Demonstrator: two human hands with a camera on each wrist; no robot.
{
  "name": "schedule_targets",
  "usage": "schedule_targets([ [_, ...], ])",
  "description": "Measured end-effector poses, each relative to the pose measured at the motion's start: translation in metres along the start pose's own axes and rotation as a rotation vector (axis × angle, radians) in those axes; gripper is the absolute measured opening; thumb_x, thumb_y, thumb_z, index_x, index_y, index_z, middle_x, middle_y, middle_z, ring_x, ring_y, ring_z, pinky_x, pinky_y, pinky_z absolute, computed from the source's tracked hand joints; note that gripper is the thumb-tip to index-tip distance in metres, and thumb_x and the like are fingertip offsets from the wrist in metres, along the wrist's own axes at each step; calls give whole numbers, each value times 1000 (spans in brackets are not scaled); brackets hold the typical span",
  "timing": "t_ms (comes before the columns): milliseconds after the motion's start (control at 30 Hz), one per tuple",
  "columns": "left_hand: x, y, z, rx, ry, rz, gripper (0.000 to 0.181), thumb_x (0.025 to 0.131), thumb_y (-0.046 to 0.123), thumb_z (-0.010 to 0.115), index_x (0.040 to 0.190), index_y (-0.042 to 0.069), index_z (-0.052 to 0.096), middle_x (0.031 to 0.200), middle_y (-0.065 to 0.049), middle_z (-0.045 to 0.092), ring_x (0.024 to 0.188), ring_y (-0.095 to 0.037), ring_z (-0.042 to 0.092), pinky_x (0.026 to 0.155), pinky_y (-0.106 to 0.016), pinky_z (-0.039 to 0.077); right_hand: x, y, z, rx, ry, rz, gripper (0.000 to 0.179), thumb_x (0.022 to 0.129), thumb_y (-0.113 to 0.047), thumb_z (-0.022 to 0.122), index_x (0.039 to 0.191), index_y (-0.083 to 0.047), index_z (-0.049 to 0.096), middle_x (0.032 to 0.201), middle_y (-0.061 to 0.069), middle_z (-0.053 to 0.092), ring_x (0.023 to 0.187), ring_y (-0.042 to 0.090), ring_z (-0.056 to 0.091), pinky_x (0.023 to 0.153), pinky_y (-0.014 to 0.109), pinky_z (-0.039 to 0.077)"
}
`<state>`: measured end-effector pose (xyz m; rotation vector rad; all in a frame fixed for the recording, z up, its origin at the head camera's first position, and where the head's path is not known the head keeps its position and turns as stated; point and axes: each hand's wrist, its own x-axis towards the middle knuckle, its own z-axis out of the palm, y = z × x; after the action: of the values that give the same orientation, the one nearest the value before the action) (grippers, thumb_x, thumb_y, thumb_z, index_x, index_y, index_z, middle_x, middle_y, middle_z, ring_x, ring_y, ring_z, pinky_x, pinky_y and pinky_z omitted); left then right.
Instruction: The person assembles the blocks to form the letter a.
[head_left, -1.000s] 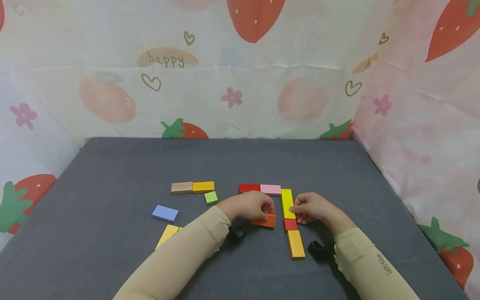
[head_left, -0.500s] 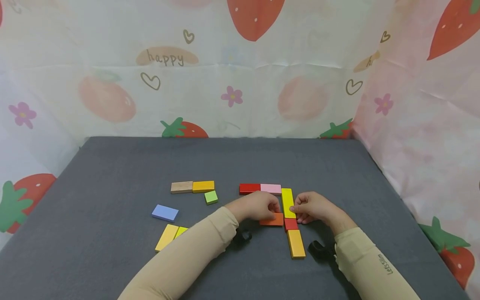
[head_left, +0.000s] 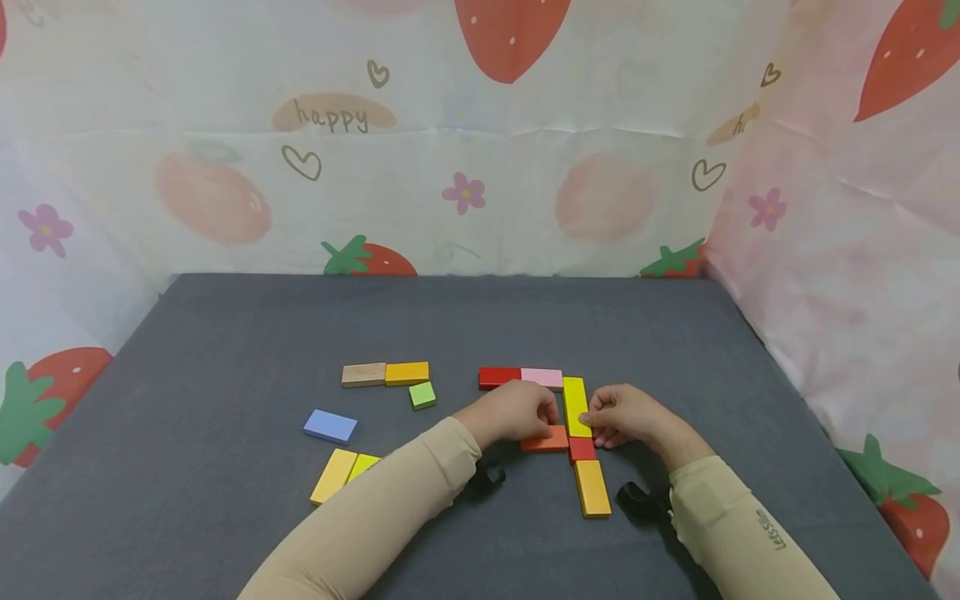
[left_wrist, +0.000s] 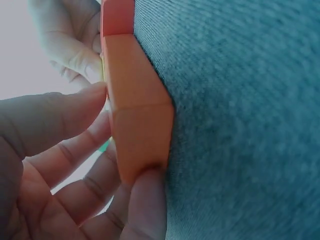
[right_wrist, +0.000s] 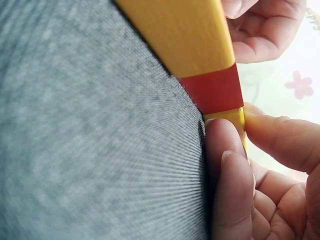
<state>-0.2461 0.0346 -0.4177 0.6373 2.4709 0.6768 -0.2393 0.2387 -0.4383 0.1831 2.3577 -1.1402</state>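
Observation:
In the head view my left hand [head_left: 517, 412] holds a flat orange block [head_left: 545, 439] on the dark cloth. Its thumb lies on the top face and a fingertip presses the near end, as the left wrist view shows of the orange block [left_wrist: 142, 135]. The block's right end meets a small red block [head_left: 582, 450]. My right hand [head_left: 626, 417] grips the long yellow block [head_left: 575, 407] from the right, thumb on top and fingers against its side. Below the red block lies an amber block [head_left: 592, 489]; a pink block [head_left: 542, 379] and a red oblong block [head_left: 499, 378] run leftward from the yellow one's top.
On the left are a wood-coloured block [head_left: 363, 375], an orange-yellow block [head_left: 407, 373], a green square block [head_left: 422, 395] and a blue block [head_left: 330, 426]. Two yellowish blocks, one pale yellow [head_left: 333, 476], lie partly behind the left sleeve [head_left: 382, 508]. A printed curtain [head_left: 465, 150] surrounds the table.
The left hand has slid the orange block rightward until it meets the small red block; it has barely moved in the last half second. The right hand stays in place.

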Motion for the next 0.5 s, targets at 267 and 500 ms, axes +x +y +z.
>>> schedule_targets([
  [267, -3, -3, -1, -14, -15, 14, 22, 79, 23, 81, 96, 19, 67, 87, 4, 63, 81, -15, 57, 71, -25, 50, 0, 0, 0, 5, -5, -9, 19, 90, -23, 70, 88, -7, 61, 74, 4, 63, 61, 15, 61, 61, 24, 54],
  [500, -3, -3, 0, 4, -14, 44, 21, 80, 24, 80, 96, 19, 67, 85, 5, 64, 78, -13, 56, 70, -23, 49, 1, 1, 0, 18, -10, -18, 19, 90, -23, 70, 88, -7, 61, 73, 4, 63, 61, 16, 61, 60, 24, 54],
])
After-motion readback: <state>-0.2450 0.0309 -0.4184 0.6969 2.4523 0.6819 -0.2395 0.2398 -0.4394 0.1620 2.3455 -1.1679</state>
